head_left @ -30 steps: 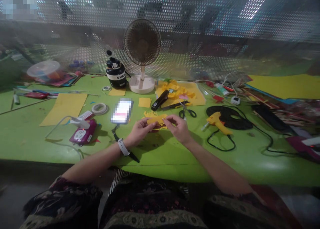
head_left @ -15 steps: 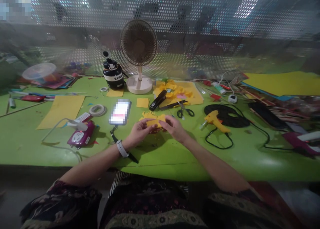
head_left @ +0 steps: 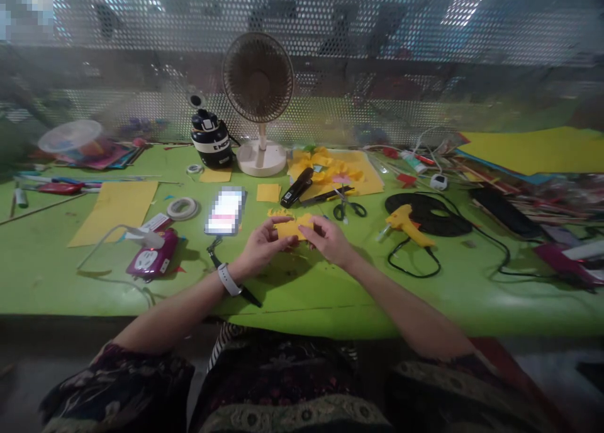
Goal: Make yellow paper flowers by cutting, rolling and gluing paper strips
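A small piece of yellow paper (head_left: 289, 230) is held up between my two hands, above the near middle of the green table. My right hand (head_left: 329, 239) pinches its right end between thumb and fingers. At the left end, my left hand (head_left: 261, 247) has its thumb below and fingers above, closed loosely around the paper's edge. A pale watch band circles my left wrist. Just behind the hands lies a curly yellow paper scrap (head_left: 279, 212), partly covered by my fingers. Beyond it are a yellow paper square (head_left: 268, 192), a black stapler (head_left: 297, 187) and dark-handled scissors (head_left: 350, 210).
A phone (head_left: 225, 210), a tape roll (head_left: 182, 208) and a purple power strip (head_left: 153, 257) lie to the left. A yellow glue gun (head_left: 406, 224) with a black cord is at right. Behind stand a fan (head_left: 262, 159) and a dark bottle (head_left: 212, 148).
My left thumb and fingers have spread slightly apart at the paper's left end. The right hand keeps its pinch. The view has shifted a little.
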`<control>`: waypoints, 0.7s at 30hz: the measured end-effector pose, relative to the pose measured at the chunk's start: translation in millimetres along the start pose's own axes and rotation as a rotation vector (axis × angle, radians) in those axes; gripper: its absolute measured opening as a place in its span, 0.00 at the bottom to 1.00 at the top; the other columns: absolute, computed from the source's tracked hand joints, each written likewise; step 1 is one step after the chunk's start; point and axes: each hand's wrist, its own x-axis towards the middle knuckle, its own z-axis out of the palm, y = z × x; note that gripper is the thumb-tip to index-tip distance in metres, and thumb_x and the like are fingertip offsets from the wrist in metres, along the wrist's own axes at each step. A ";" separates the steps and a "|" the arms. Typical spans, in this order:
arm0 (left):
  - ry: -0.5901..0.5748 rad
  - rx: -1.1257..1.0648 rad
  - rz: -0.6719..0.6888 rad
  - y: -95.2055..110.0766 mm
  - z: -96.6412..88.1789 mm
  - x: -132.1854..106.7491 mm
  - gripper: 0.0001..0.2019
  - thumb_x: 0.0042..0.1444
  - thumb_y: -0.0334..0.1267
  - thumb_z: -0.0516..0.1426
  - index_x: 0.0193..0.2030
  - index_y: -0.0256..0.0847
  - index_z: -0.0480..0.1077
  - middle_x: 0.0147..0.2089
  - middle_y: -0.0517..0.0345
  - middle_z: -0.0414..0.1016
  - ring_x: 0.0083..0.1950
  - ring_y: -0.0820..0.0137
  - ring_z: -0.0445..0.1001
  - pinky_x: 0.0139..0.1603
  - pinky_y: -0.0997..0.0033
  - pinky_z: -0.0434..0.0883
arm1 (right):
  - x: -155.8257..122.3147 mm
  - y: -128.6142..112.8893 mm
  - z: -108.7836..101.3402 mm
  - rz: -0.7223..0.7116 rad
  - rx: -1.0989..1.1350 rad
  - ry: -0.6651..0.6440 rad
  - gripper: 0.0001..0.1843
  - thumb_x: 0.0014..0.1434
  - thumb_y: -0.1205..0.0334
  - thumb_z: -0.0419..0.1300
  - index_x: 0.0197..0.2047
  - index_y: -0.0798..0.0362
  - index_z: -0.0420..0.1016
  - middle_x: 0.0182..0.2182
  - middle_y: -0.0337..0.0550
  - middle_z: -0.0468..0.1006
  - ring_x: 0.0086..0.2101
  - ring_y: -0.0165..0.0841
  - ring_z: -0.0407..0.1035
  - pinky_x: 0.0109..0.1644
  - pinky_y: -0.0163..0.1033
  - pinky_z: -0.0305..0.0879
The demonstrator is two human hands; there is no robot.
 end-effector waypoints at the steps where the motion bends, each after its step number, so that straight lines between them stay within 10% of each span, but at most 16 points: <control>1: 0.000 0.004 0.007 0.3 -0.1 0.0 0.28 0.52 0.39 0.68 0.58 0.36 0.65 0.37 0.54 0.82 0.38 0.68 0.81 0.41 0.67 0.78 | 0.4 0.6 0.0 0.020 0.028 -0.020 0.18 0.60 0.44 0.60 0.33 0.52 0.68 0.22 0.33 0.67 0.22 0.27 0.63 0.25 0.34 0.59; 21: 0.059 0.106 -0.047 6.3 -1.7 1.3 0.33 0.47 0.38 0.71 0.59 0.37 0.66 0.38 0.54 0.81 0.36 0.70 0.81 0.37 0.72 0.77 | 3.3 -7.8 -6.3 0.099 0.051 -0.137 0.22 0.55 0.44 0.65 0.26 0.51 0.63 0.19 0.31 0.66 0.19 0.25 0.63 0.23 0.33 0.61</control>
